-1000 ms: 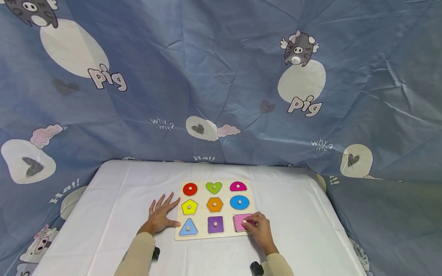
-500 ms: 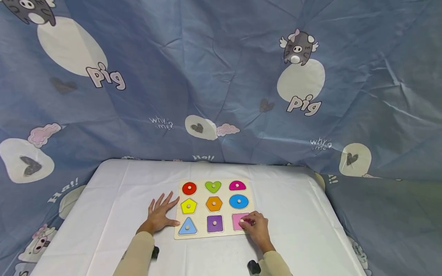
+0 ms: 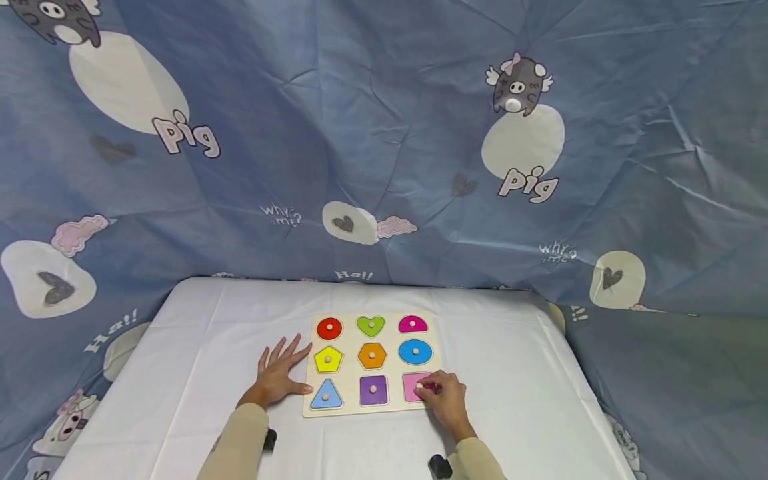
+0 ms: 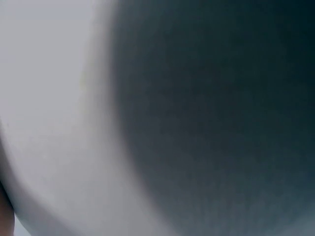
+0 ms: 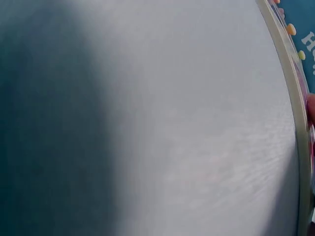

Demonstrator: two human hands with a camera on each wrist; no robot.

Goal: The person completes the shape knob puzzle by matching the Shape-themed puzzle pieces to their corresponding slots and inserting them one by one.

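A pale wooden peg puzzle board (image 3: 351, 381) lies on the white cloth, with knobbed shapes in three rows. At its near right corner, my right hand (image 3: 448, 402) pinches the small knob of the pink square piece (image 3: 410, 381), which sits in its outlined place; fingers cover its right part. My left hand (image 3: 275, 382) lies spread on the cloth, its thumb and fingertips at the board's left edge. Beside the pink piece is a purple square (image 3: 369, 397), with a blue oval (image 3: 423, 360) above it. The right wrist view catches only the board's edge (image 5: 291, 88) and a fingertip.
Other pieces sit in the board: a red circle (image 3: 323, 331), green heart (image 3: 365, 331), magenta half-circle (image 3: 405, 327), yellow pentagon (image 3: 323, 367), orange hexagon (image 3: 366, 363) and blue triangle (image 3: 326, 385). White cloth (image 3: 510, 373) surrounds the board; a blue patterned curtain (image 3: 420, 160) hangs behind.
The pink square was askew over its place a second ago. My right hand has shifted it slightly left, and it now lies in its outline. My left hand has stayed put.
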